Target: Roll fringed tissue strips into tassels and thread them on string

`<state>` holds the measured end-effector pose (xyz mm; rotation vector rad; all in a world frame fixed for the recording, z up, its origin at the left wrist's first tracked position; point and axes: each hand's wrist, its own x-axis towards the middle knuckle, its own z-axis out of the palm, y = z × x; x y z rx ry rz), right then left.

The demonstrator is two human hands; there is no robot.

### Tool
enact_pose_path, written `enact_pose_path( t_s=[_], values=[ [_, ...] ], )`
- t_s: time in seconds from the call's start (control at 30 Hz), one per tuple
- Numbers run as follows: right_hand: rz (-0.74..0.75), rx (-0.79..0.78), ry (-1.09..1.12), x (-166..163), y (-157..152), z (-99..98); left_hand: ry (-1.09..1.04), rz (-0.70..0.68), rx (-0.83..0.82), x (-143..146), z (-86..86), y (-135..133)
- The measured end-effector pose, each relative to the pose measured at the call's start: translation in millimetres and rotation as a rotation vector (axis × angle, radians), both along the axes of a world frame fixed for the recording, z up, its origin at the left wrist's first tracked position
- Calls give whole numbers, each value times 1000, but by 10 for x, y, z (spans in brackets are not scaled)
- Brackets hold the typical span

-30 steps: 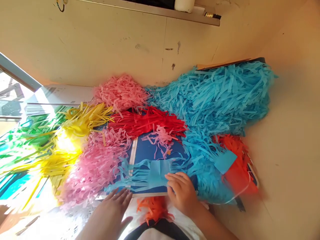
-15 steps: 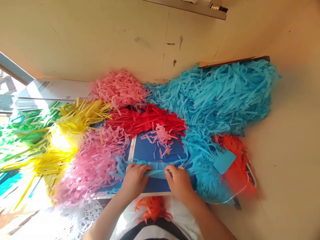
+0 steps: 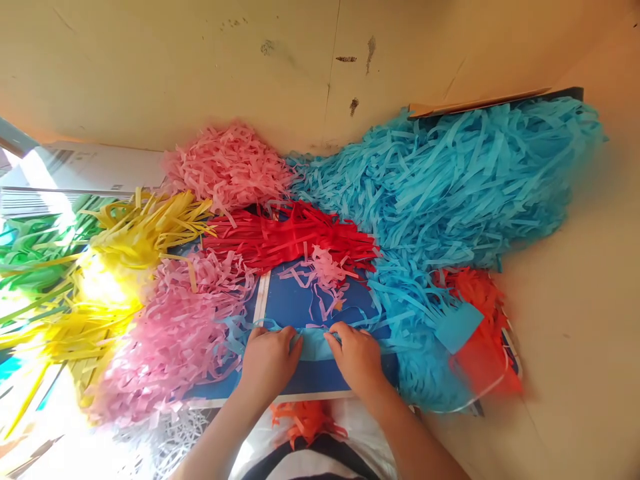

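Observation:
A piece of light blue fringed tissue paper (image 3: 313,347) stretches level across the blue board (image 3: 335,381), its cut strips spreading out at both ends. My left hand (image 3: 273,355) grips its left part, with fingers curled over the far edge and thumb on the near side. On the right part, my right hand (image 3: 356,353) pinches it in the same way. The paper between the hands lies flat and smooth. Just beyond it rest a small tuft of pink shreds (image 3: 326,268) and a red fringed bundle (image 3: 295,235).
A large heap of blue fringe (image 3: 465,173) covers the right, with red-orange fringe (image 3: 477,293) beside it. Pink fringe (image 3: 195,320), yellow fringe (image 3: 145,220) and green fringe (image 3: 40,253) lie leftward. Orange shreds (image 3: 306,420) sit on my lap. A wall (image 3: 200,80) stands behind.
The blue tissue paper between my hands was narrow and folded over; now it is opened flatter and wider. Both hands keep hold of it, nearly in place. The view has shifted slightly.

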<state>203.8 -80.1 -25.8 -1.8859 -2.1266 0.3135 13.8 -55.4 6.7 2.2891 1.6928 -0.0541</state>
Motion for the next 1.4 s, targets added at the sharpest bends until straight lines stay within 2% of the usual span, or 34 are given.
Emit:
enact_pose_path(
  t_s=[0.17, 0.4, 0.47, 0.53, 0.57, 0.63, 0.73, 0.8, 0.87, 0.93, 1.0, 1.1, 1.2, 1.27, 1.4],
  values=[
    [-21, -2, -41, -21, 32, 0, 6, -5, -15, -8, -4, 13],
    [-76, -95, -121, -55, 77, 64, 50, 0, -42, -13, -20, 11],
    [-102, -102, -132, -66, 83, 62, 21, 8, 47, -32, -37, 4],
    [-112, -92, -125, -65, 89, 54, -34, -17, 227, -67, -61, 8],
    [-108, -73, -116, -55, 93, 53, -69, -79, 319, -88, -74, 16],
    [-102, -16, -101, -5, 97, 65, -137, -313, 421, -133, -89, 42],
    [-136, 108, -100, 123, 70, 151, -163, -662, 377, -177, -65, 77],
    [-139, 228, -76, 195, 11, 244, -132, -727, 338, -181, -17, 81],
    [48, 274, -19, 216, -70, 322, -99, -720, 296, -166, 40, 69],
    [329, 211, 16, 191, -135, 346, -84, -691, 252, -140, 88, 54],
    [485, 146, 2, 156, -146, 300, -84, -667, 230, -112, 110, 47],
    [477, 169, -10, 147, -66, 164, -86, -652, 243, -80, 86, 50],
    [395, 183, 42, 180, 23, 76, -89, -644, 290, -74, 16, 48],
    [343, 150, 79, 196, 38, 78, -106, -609, 330, -86, -39, 35],
    [365, 71, 111, 222, 31, 132, -238, -488, 381, -161, -122, 0]
  ],
)
